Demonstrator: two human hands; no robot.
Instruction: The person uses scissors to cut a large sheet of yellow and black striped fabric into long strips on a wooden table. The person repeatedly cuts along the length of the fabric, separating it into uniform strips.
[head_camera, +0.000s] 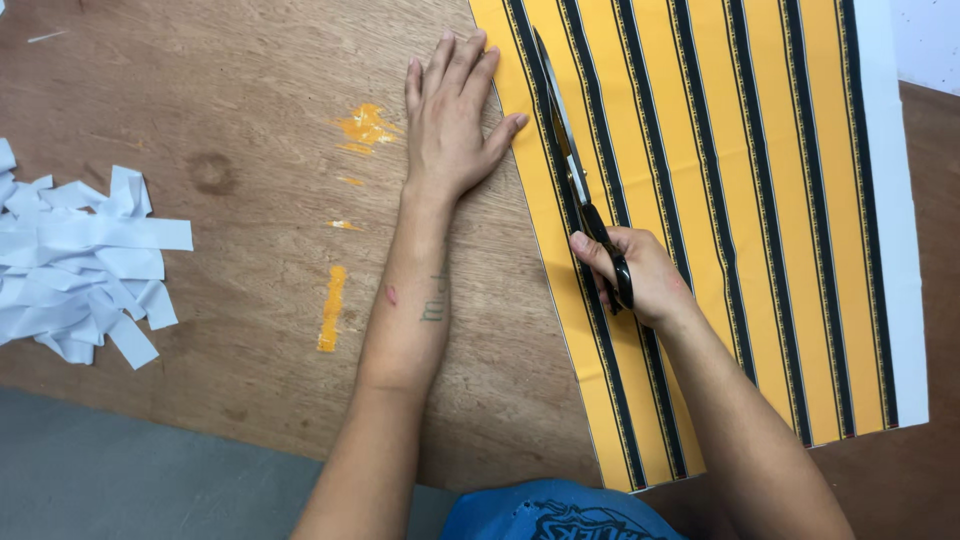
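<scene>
Nearest the camera, the right hand (640, 275) grips black scissors (580, 170) cutting up the yellow-and-black striped sheet (740, 200) on the wooden surface (250, 120); the flat, empty left hand (450, 120) lies beside the blades, so drift could nick its thumb.

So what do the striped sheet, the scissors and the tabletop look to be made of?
Striped sheet: probably printed fabric or paper, matte, lying flat with a white margin.
Scissors in the right hand: shiny steel blades, black handles, likely plastic.
Tabletop: plywood by its visible grain, unfinished, stained with orange paint.
</scene>
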